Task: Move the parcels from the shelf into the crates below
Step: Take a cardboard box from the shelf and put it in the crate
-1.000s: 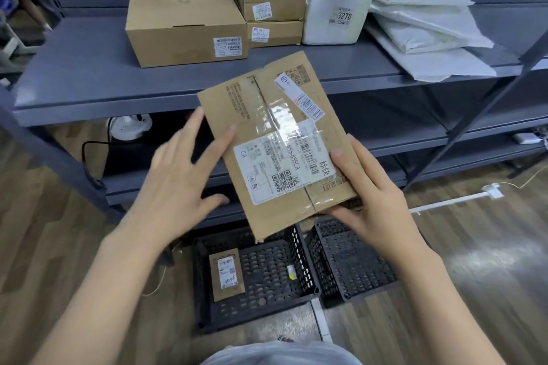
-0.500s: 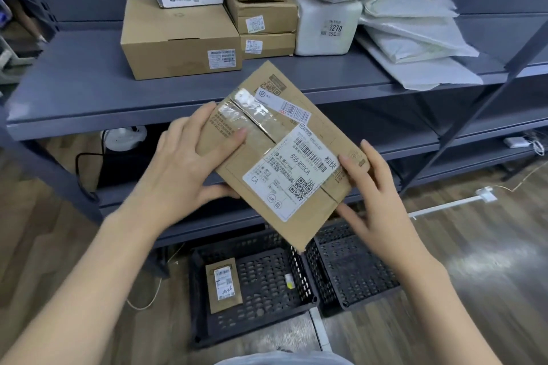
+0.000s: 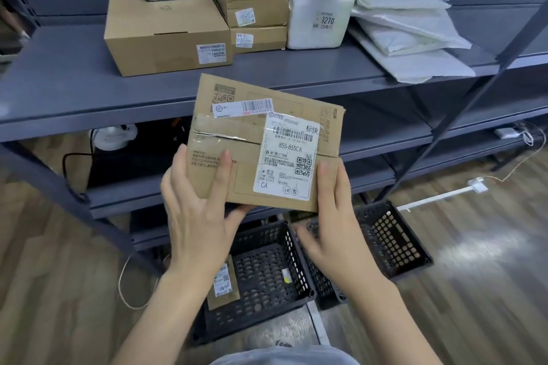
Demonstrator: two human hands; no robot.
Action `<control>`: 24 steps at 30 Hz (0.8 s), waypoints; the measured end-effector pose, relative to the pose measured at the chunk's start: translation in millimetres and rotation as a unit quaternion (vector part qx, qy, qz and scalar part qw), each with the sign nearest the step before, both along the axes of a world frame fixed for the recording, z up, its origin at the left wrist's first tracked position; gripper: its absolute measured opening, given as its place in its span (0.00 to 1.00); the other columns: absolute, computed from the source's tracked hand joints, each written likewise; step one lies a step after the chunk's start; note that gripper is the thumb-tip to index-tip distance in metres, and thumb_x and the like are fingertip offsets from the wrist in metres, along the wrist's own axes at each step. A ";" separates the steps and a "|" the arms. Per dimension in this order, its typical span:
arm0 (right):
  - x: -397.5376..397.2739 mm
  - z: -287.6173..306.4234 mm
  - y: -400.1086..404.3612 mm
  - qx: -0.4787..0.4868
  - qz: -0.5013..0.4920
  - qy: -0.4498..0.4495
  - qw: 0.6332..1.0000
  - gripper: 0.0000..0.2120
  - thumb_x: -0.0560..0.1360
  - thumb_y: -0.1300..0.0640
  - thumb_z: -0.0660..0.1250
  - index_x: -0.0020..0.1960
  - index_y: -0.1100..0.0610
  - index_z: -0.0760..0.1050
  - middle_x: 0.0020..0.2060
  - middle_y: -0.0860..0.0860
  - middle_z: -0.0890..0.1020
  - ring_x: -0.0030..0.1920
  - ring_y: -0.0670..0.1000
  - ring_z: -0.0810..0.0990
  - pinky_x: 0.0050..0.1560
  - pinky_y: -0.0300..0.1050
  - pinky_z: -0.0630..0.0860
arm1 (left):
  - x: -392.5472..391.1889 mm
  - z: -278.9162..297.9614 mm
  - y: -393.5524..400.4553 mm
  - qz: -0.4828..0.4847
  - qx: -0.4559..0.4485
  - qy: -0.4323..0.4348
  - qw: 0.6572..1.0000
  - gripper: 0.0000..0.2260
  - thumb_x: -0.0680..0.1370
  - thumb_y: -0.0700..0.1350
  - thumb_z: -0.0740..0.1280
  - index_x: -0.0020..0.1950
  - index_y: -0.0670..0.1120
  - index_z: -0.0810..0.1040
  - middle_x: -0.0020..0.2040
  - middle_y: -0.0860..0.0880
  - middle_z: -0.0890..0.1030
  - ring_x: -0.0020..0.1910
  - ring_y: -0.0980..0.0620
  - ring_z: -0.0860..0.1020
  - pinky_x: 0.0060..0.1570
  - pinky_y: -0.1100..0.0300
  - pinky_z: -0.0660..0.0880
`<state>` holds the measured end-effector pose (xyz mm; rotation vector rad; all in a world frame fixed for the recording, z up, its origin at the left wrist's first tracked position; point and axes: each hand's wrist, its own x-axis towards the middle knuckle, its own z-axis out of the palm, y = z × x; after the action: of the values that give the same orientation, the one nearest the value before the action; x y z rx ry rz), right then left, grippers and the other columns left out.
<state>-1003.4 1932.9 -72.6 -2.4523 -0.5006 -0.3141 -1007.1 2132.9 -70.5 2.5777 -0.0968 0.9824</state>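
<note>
Shelf (image 3: 74, 92) boxes (image 3: 166, 35) behind; both hands hold parcel (image 3: 243, 139) above crates (image 3: 267, 272).

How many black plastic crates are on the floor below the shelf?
2. The left crate stands under the left hand and already holds a small parcel. The right crate stands beside it, partly behind the right hand. Others may be hidden behind the arms.

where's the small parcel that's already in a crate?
Head view, lower centre: the small parcel lies flat at the left end of the left crate, partly hidden behind the left hand; the right crate sits alongside.
</note>
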 end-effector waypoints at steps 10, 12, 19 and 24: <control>13.7 -10.9 4.9 0.036 -0.055 -0.090 0.994 0.46 0.69 0.66 0.72 0.76 0.57 0.46 0.73 0.66 0.56 0.74 0.64 0.57 0.67 0.60 0.65 | -10.2 -4.5 -2.1 -0.005 -0.060 0.043 0.997 0.43 0.62 0.39 0.80 0.72 0.50 0.62 0.69 0.40 0.59 0.64 0.39 0.62 0.61 0.48 0.62; 14.7 -13.8 5.6 0.031 -0.060 -0.101 0.993 0.46 0.69 0.65 0.73 0.76 0.57 0.46 0.73 0.68 0.55 0.74 0.65 0.56 0.71 0.54 0.61 | -11.8 -5.9 -2.0 0.007 -0.053 0.055 0.997 0.44 0.62 0.39 0.80 0.72 0.50 0.61 0.71 0.38 0.57 0.63 0.39 0.61 0.60 0.45 0.63; 14.4 -19.9 4.6 0.028 -0.045 -0.097 0.994 0.48 0.70 0.62 0.73 0.76 0.49 0.42 0.74 0.67 0.54 0.75 0.64 0.53 0.71 0.52 0.60 | -17.6 -15.5 -5.0 0.023 -0.037 0.057 0.997 0.43 0.62 0.41 0.80 0.72 0.48 0.62 0.70 0.33 0.60 0.61 0.38 0.61 0.57 0.39 0.68; 14.5 -27.0 -2.7 0.018 -0.027 -0.066 0.997 0.47 0.71 0.59 0.73 0.76 0.49 0.43 0.74 0.65 0.54 0.75 0.63 0.56 0.65 0.59 0.70 | -21.3 -24.0 -8.3 0.042 -0.032 0.072 0.996 0.42 0.63 0.45 0.80 0.72 0.49 0.62 0.68 0.33 0.63 0.61 0.39 0.62 0.58 0.39 0.68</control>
<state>-988.8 1930.2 -99.5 -2.4239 -0.4818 -0.5055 -1028.4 2124.6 -94.5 2.6011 0.0812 0.8122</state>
